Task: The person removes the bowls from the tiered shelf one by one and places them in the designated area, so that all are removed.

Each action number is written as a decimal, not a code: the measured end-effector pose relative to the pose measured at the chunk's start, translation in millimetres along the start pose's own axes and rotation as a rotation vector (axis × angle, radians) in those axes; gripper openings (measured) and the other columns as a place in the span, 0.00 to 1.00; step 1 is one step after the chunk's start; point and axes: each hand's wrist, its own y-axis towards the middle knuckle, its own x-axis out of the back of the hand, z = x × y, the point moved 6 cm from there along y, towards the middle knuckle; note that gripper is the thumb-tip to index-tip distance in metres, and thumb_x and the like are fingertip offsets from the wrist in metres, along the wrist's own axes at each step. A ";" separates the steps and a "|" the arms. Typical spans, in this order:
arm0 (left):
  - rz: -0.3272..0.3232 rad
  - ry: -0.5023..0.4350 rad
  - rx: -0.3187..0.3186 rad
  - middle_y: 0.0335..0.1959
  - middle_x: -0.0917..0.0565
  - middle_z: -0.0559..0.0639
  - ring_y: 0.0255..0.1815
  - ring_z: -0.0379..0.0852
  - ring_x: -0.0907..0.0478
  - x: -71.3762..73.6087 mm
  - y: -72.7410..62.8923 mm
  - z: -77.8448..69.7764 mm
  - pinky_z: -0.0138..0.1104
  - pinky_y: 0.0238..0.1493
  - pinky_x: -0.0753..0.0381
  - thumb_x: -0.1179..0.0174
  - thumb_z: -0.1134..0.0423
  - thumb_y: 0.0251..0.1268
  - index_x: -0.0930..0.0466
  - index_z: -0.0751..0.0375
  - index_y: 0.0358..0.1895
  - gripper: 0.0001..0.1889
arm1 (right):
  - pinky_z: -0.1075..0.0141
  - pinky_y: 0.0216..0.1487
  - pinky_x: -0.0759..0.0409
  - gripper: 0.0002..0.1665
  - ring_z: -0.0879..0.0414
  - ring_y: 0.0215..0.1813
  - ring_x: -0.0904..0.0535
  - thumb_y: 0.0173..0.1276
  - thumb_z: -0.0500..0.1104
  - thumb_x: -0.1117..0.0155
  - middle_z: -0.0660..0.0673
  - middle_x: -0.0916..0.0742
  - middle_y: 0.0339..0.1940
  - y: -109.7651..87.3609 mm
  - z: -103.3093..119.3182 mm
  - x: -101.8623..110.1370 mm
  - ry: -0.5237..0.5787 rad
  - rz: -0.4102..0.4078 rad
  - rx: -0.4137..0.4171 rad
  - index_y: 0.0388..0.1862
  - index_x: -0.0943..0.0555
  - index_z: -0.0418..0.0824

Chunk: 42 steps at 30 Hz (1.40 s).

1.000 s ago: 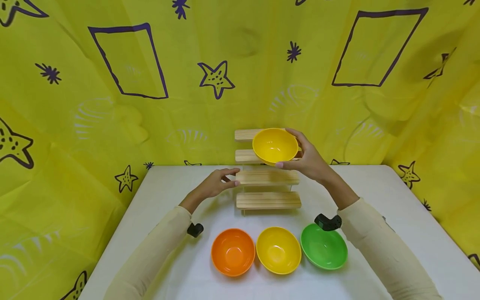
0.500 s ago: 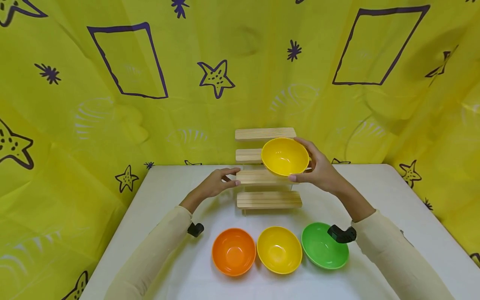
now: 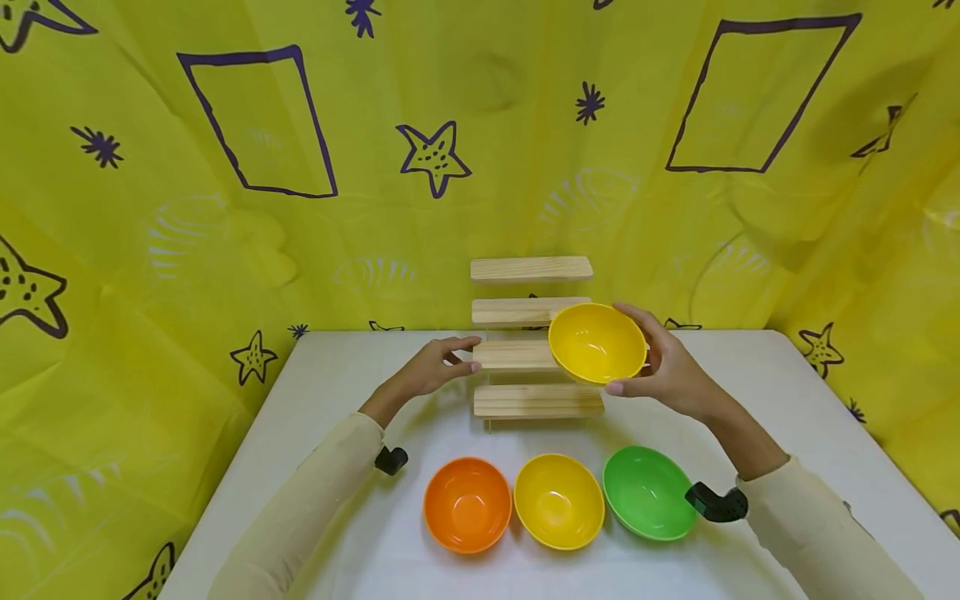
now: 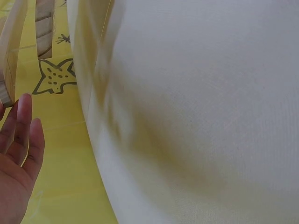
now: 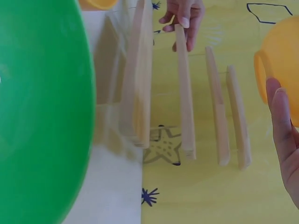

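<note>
My right hand (image 3: pixel 675 371) grips a yellow bowl (image 3: pixel 597 342) by its right rim, thumb at the front and fingers behind. The bowl hangs in the air, tilted toward me, before the right end of a wooden tiered rack (image 3: pixel 538 402). In the right wrist view this bowl (image 5: pixel 282 56) is partly cut off at the edge. My left hand (image 3: pixel 431 367) pinches the left end of the rack's second plank from the bottom. The right wrist view shows that hand (image 5: pixel 187 14) with thumb and fingers on either side of the plank (image 5: pixel 185 93).
In a row in front of the rack stand an orange bowl (image 3: pixel 467 505), a second yellow bowl (image 3: pixel 558 502) and a green bowl (image 3: pixel 649 493) on the white table (image 3: pixel 375 517). Yellow printed cloth (image 3: pixel 420 233) encloses the back and sides.
My right hand has brought the yellow bowl down and to the right, from before the rack's upper planks to its lower right side. My left hand has stayed at the plank.
</note>
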 end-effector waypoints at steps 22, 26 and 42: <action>0.003 0.008 0.002 0.73 0.28 0.55 0.57 0.55 0.19 1.1 -0.7 -2.9 0.45 0.54 0.18 0.39 0.52 0.73 0.32 0.51 0.75 0.30 | 0.66 0.45 0.14 0.56 0.66 0.53 0.20 0.58 0.28 0.28 0.57 0.30 0.65 -54.1 -19.7 16.1 -0.069 -0.046 -0.057 0.80 0.48 0.41; 0.005 0.005 0.000 0.73 0.28 0.55 0.57 0.55 0.19 0.7 -0.8 -2.5 0.44 0.53 0.18 0.39 0.52 0.73 0.33 0.52 0.75 0.30 | 0.67 0.46 0.14 0.57 0.67 0.54 0.21 0.59 0.28 0.28 0.57 0.31 0.66 -63.0 -26.4 17.0 -0.075 -0.038 -0.073 0.80 0.48 0.41; 0.002 -0.015 0.003 0.73 0.28 0.54 0.57 0.55 0.19 -1.0 -0.5 0.7 0.41 0.50 0.17 0.38 0.52 0.73 0.32 0.51 0.75 0.30 | 0.67 0.45 0.14 0.57 0.67 0.53 0.20 0.59 0.23 0.32 0.60 0.31 0.67 -108.8 -43.4 31.4 -0.077 -0.051 -0.108 0.81 0.49 0.43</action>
